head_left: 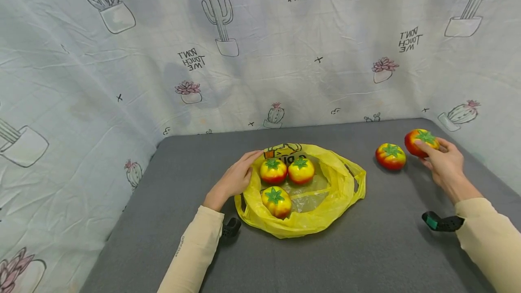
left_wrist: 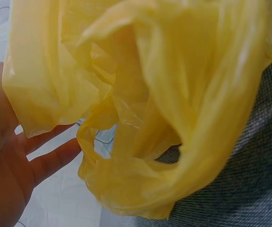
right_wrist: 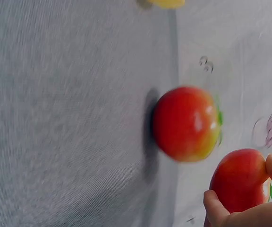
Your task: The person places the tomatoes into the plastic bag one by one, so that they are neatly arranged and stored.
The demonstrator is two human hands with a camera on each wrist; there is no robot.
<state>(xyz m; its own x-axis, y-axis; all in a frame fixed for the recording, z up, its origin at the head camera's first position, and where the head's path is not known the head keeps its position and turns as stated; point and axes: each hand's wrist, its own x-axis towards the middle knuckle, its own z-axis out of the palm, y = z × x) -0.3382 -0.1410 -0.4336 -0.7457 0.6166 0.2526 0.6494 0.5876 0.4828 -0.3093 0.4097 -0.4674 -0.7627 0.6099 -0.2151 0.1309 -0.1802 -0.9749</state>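
A yellow plastic bag [head_left: 342,193] lies open on the grey table with three red-yellow tomatoes in it: two side by side [head_left: 273,171] [head_left: 301,170] and one nearer me [head_left: 277,201]. My left hand [head_left: 236,177] rests against the bag's left rim with its fingers stretched out. In the left wrist view the bag [left_wrist: 150,109] fills the frame beside the palm [left_wrist: 13,170]. At the far right my right hand [head_left: 443,162] grips a tomato [head_left: 419,140] on the table. The right wrist view shows that tomato [right_wrist: 240,179] between thumb and fingers. A loose tomato [head_left: 390,156] [right_wrist: 185,123] sits just left of it.
The grey table [head_left: 325,261] is walled at the back and on both sides by a pale cloth with cactus prints [head_left: 260,58]. Black camera mounts sit at both wrists [head_left: 229,229] [head_left: 441,222]. The table's right edge is close behind the right hand.
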